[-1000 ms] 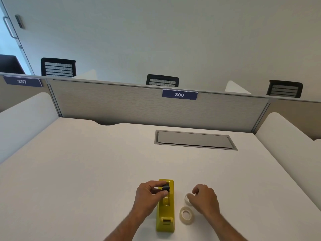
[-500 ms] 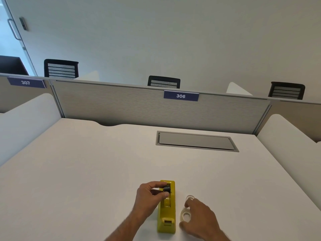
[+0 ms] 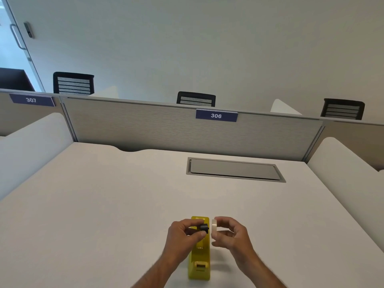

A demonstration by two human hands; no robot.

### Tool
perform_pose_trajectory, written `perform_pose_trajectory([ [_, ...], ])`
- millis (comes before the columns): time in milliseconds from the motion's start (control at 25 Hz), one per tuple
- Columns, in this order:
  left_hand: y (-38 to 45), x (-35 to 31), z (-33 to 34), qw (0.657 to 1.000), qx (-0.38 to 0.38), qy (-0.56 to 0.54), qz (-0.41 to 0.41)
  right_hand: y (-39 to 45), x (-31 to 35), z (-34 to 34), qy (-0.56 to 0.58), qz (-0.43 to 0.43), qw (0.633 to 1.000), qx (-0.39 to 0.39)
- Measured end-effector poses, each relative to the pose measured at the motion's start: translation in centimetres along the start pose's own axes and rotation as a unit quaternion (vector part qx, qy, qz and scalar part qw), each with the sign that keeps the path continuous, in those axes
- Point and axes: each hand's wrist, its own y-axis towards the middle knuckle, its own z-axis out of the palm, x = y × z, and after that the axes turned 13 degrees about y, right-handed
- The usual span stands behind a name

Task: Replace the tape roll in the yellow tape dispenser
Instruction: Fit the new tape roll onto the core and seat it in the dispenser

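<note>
The yellow tape dispenser (image 3: 199, 265) lies lengthwise on the white desk (image 3: 104, 204) near its front edge. My left hand (image 3: 182, 235) pinches a black spindle (image 3: 203, 227) just above the dispenser's far end. My right hand (image 3: 232, 235) pinches a whitish tape roll (image 3: 214, 227), held upright and edge-on. The roll sits right beside the spindle's right end, almost touching it. A pale shape under my right fingers may be a second roll; I cannot tell.
A grey cable hatch (image 3: 234, 169) is set into the desk beyond the dispenser. A grey partition (image 3: 166, 129) labelled 306 closes the back, and white side dividers (image 3: 342, 163) flank the desk. Black chair backs rise behind the partition.
My right hand went down to the rolls on the desk right of the dispenser, picked one up and raised it beside the spindle. My left hand kept holding the spindle.
</note>
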Motion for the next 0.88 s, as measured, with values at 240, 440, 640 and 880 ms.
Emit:
perform_pose_trajectory([
  [240, -0.16, -0.25, 0.06, 1.000, -0.001, -0.002, 0.012, 0.16, -0.25, 0.50, -0.004, -0.004, 0.999, 0.037],
  [440, -0.09, -0.05, -0.03, 1.000, 0.005, -0.005, 0.015, -0.05, -0.06, 0.45, 0.011, -0.013, 0.998, 0.066],
  [640, -0.20, -0.23, -0.19, 1.000, 0.008, -0.008, 0.022, -0.37, 0.33, 0.73, 0.036, -0.003, 0.996, 0.085],
  [880, -0.08, -0.29, -0.68, 0.997, 0.038, 0.015, 0.058, -0.34, 0.36, 0.62, 0.034, -0.001, 0.993, 0.112],
])
